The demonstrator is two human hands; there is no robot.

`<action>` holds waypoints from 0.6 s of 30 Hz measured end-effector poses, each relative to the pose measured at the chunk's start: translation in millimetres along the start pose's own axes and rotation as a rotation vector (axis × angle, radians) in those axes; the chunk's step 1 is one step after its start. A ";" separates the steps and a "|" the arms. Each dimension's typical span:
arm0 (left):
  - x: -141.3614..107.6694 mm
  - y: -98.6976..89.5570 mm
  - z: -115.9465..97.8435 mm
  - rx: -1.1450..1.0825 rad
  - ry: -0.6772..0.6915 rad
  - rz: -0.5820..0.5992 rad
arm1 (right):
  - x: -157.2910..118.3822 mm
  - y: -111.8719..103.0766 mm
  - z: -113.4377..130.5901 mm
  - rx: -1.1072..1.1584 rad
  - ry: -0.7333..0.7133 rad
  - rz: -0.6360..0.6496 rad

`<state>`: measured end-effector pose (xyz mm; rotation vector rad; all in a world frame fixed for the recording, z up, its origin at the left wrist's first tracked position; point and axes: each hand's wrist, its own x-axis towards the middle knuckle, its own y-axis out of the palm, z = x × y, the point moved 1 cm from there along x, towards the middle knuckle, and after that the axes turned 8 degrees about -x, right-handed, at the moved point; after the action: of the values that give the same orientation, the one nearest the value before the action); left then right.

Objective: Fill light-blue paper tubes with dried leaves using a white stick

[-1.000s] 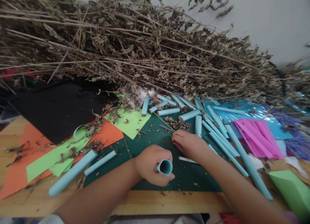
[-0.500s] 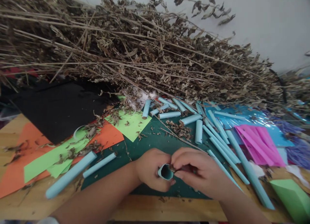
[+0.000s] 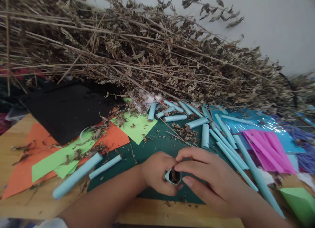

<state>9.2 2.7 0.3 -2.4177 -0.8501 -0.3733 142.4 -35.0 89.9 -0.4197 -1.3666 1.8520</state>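
Note:
My left hand is closed around a light blue paper tube, its mouth turned up toward me. A crumpled piece of dried leaf shows inside that mouth. Over the tube's right side is my right hand, its thumb apart from its fingers. Its fingertips reach the rim and the leaf, without a visible pinch. Below both hands lies a dark green mat. A small heap of dried leaves rests on the mat beyond them.
Dried leafy stalks pile up along the back. Several blue paper tubes lie at right, with two more at left. Around them are black paper, orange paper, green paper and folded pink paper.
Dried leaf now sits in the tube's mouth, which looked hollow before. My right hand's fingers have spread from a pinch. The whole view has shifted slightly.

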 end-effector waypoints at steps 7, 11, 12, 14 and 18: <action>0.0 0.4 1.1 0.052 -0.011 0.058 | 0.2 5.1 1.7 0.008 -0.079 0.021; 0.7 0.5 1.0 0.059 -0.014 0.073 | -0.6 4.3 1.9 -0.053 -0.079 0.031; 0.6 0.6 1.0 0.036 -0.013 0.067 | -1.3 3.1 1.6 -0.037 -0.087 0.003; -0.2 0.9 1.2 -0.013 0.000 0.044 | -3.2 0.2 1.0 0.007 -0.102 -0.052; -0.6 0.7 1.6 0.026 -0.025 0.050 | -6.2 -0.9 0.6 -0.008 -0.145 -0.021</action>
<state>9.3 2.9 -1.5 -2.4198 -0.7989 -0.3117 146.3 -40.0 89.9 -0.2786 -1.4693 1.8908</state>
